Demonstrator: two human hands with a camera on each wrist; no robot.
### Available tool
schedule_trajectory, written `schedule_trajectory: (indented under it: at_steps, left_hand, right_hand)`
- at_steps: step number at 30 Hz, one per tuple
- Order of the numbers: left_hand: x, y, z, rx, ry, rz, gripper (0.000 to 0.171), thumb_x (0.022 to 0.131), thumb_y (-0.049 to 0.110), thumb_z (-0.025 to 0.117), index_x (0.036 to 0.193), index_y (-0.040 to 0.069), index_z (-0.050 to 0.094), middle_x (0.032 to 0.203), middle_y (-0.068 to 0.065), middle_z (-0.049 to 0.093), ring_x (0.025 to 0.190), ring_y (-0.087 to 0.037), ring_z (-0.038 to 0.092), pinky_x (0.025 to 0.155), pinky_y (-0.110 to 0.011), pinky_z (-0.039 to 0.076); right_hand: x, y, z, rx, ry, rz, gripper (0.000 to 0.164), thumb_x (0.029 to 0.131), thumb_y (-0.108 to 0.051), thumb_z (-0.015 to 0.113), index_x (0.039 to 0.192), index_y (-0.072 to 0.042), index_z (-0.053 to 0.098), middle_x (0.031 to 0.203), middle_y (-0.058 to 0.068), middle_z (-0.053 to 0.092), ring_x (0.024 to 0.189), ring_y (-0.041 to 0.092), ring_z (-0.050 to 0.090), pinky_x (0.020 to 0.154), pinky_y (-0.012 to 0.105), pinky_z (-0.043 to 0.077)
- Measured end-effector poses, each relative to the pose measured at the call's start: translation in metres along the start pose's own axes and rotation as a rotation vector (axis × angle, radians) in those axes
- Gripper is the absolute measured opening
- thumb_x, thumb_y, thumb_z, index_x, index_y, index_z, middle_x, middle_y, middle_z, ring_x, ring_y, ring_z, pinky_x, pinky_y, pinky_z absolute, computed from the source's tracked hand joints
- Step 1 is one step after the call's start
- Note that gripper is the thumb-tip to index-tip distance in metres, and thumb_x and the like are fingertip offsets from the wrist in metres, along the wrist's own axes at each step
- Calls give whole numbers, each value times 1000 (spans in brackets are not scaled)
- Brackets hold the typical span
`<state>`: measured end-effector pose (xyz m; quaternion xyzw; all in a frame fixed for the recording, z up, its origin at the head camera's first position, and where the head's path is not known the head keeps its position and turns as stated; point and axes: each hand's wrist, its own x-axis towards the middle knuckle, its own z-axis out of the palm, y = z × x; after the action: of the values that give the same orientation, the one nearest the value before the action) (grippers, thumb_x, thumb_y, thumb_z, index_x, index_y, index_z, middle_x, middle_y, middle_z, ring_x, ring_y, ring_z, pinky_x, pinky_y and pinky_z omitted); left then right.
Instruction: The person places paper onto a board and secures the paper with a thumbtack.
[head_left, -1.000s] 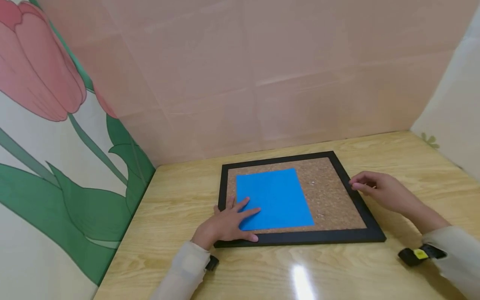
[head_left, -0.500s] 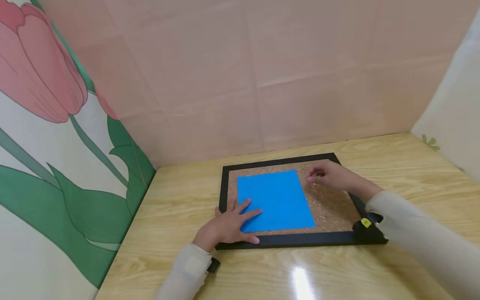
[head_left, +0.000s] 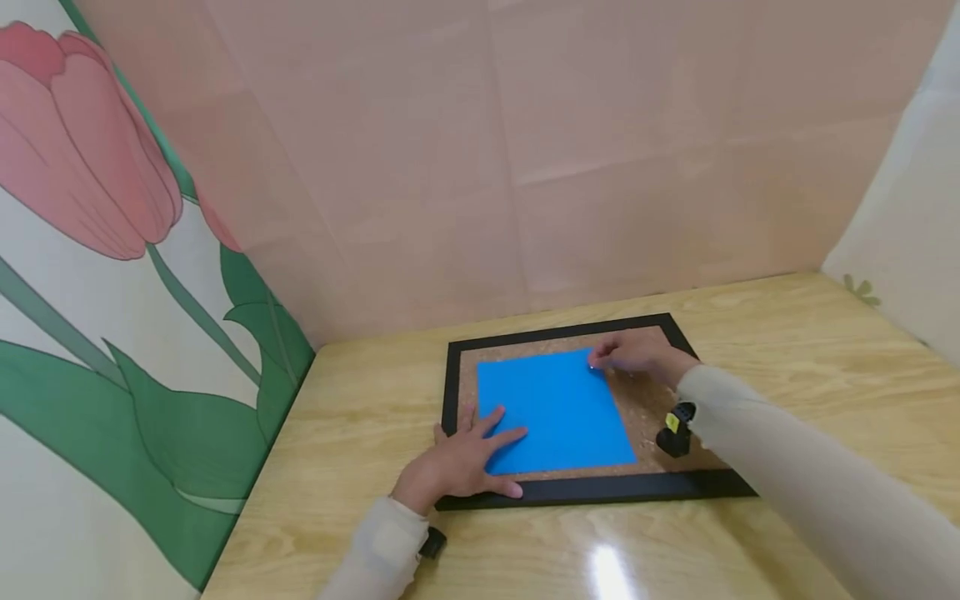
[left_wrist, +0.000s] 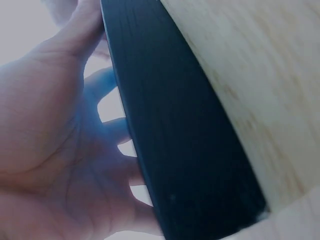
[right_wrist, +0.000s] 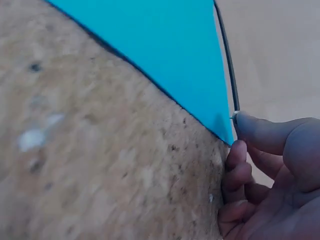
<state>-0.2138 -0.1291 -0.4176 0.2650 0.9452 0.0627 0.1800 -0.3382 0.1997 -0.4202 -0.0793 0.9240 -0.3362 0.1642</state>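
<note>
A blue sheet of paper (head_left: pixel 555 408) lies on a black-framed cork board (head_left: pixel 630 425). My left hand (head_left: pixel 461 458) rests with spread fingers on the paper's lower left part and the frame, the thumb along the front frame bar. In the left wrist view, the fingers of the left hand (left_wrist: pixel 65 150) reach past the black frame edge (left_wrist: pixel 175 125). At the paper's far right corner, my right hand (head_left: pixel 630 352) pinches a small thumbtack (right_wrist: pixel 234 117). In the right wrist view its thin point faces the blue paper (right_wrist: pixel 175 60), with the right hand's (right_wrist: pixel 275 170) other fingers curled near the cork.
The board lies on a wood-grain table (head_left: pixel 360 417). A pink backdrop (head_left: pixel 525 167) stands behind it, and a tulip-patterned panel (head_left: pixel 187 400) rises on the left. Wrist cameras (head_left: pixel 675 429) sit on both wrists. Whitish marks (right_wrist: pixel 32 140) show on the cork.
My right hand has moved left from beyond the board's right frame, over the cork, to the paper's far right corner. The left hand has stayed on the paper and frame.
</note>
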Motion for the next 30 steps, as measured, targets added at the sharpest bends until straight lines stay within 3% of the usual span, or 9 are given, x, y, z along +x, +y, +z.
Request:
schedule_trajectory:
  at_steps: [4,7,14,20,30]
  left_hand:
    - [1,1,1,9,2,2,82,85,72,56,156,47,23,170,1,7,154,-45,-2,106,-82,16]
    - [2,1,-1,18,1,-1,81,86,71,55,156,46,23,170,2,6,154,-45,-3,106,-82,16]
    - [3,3,-3,11,-2,13,81,87,69,56,157,45,22,170,0,4,154,-46,-5,107,-82,15]
    - [3,2,-2,8,-5,12,81,87,70,55,157,45,20,170,0,4,154,-46,-4,106,-82,14]
    - [2,2,0,6,-8,7,82,87,71,54,157,45,20,170,0,4,154,-46,-4,106,-83,15]
  right_hand:
    - [4,-2,0,45,-38,55,34,101,-34,57,125,-12,68,144,22,53,127,42,48,105,60,39]
    - [5,-7,-1,98,-57,88,34,101,-33,57,125,-11,69,149,25,46,136,46,40,112,65,31]
    - [5,-10,-1,178,-55,145,32,103,-28,55,121,-7,70,144,24,47,125,41,45,110,62,35]
    - [11,-6,3,196,-48,164,32,102,-30,55,118,-8,71,146,22,47,128,40,45,111,61,35]
    - [15,-6,11,211,-24,185,35,102,-26,54,129,-6,65,151,25,43,136,44,40,113,61,32]
